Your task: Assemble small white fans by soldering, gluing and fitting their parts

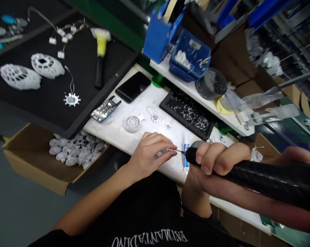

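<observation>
My right hand (pixel 223 159) is wrapped round a black electric screwdriver (pixel 270 178), which lies across the right foreground. Its thin bit points left, with the tip at the fingertips of my left hand (pixel 150 152). Those fingers are pinched on a small grey-white part (pixel 165 151), mostly hidden by the hand. Beside the driver's nose lie a blue-and-white tube (pixel 186 163) and a grey mesh disc (pixel 197 144). Beyond my left hand are a round white lattice cover (pixel 132 123), a small toothed piece with wires (pixel 155 118) and a little ring (pixel 168 125).
A black tray of tiny screws (pixel 188 111) sits under a white shelf (pixel 233 118) with blue bins (pixel 191 56). Left are a phone (pixel 133 86), a circuit board (pixel 105 109) and a black mat with a hammer (pixel 100 51) and white shells (pixel 21 77). A carton (pixel 36 164) holds many shells.
</observation>
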`<action>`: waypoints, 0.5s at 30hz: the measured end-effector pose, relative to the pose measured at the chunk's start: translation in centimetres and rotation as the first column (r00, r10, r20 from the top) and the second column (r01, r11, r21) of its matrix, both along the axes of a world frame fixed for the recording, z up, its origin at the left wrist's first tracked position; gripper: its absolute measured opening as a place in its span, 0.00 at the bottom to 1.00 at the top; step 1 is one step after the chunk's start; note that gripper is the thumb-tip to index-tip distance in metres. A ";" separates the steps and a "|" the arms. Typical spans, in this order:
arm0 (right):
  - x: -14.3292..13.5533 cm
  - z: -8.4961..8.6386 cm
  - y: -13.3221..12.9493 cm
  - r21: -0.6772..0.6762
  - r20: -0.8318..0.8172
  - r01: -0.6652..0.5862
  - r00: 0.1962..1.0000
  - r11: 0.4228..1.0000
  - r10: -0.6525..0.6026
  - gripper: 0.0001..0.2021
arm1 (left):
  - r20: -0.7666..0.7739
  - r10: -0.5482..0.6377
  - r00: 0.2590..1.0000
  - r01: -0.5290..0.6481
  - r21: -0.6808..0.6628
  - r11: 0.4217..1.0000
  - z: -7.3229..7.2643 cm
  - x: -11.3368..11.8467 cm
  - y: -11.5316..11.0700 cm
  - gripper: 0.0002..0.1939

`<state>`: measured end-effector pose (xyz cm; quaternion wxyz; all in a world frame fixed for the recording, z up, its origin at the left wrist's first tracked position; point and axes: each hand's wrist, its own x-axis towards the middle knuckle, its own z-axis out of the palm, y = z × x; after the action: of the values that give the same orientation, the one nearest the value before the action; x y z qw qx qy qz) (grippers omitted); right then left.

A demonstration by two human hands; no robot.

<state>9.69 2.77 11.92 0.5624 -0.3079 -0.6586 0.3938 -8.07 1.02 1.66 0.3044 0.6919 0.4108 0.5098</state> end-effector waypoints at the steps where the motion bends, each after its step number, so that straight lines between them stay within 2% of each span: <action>1: -0.1 -0.1 -0.1 0.061 -0.111 0.021 0.994 0.998 -0.014 0.26 | -0.026 -0.010 1.000 0.011 0.026 1.000 0.4 -0.2 0.2 0.05; 4: -0.2 -0.5 0.2 0.189 -0.322 0.120 0.945 0.975 -0.054 0.26 | -0.191 0.008 0.982 0.025 0.166 0.986 2.8 -1.7 2.2 0.04; 6: -0.3 -0.7 0.9 0.234 -0.375 0.236 0.917 0.943 -0.137 0.29 | -0.284 0.088 0.955 0.007 0.319 0.948 6.0 -3.0 5.0 0.05; 8: -0.5 -0.8 1.6 0.260 -0.422 0.340 0.882 0.904 -0.210 0.32 | -0.306 0.208 0.929 -0.051 0.451 0.891 9.9 -3.7 9.4 0.09; 10: -0.8 -0.7 2.2 0.273 -0.440 0.371 0.869 0.888 -0.228 0.35 | -0.330 0.282 0.901 -0.092 0.491 0.866 13.6 -3.7 14.9 0.13; 11: -1.0 -0.5 2.4 0.273 -0.436 0.370 0.870 0.888 -0.229 0.35 | -0.362 0.287 0.887 -0.085 0.482 0.872 14.9 -3.4 17.8 0.14; 13: -1.4 -0.3 2.6 0.275 -0.433 0.369 0.872 0.888 -0.228 0.34 | -0.468 0.297 0.833 -0.070 0.443 0.894 16.2 -2.7 22.8 0.11; 15: -1.9 -0.2 2.7 0.286 -0.425 0.355 0.880 0.890 -0.215 0.33 | -0.564 0.359 0.744 -0.142 0.392 0.909 16.0 -2.1 25.2 0.08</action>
<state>7.78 5.49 11.70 0.7783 -0.2136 -0.5430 0.2319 -10.16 26.23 17.62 -0.0395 0.7988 0.4888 0.3485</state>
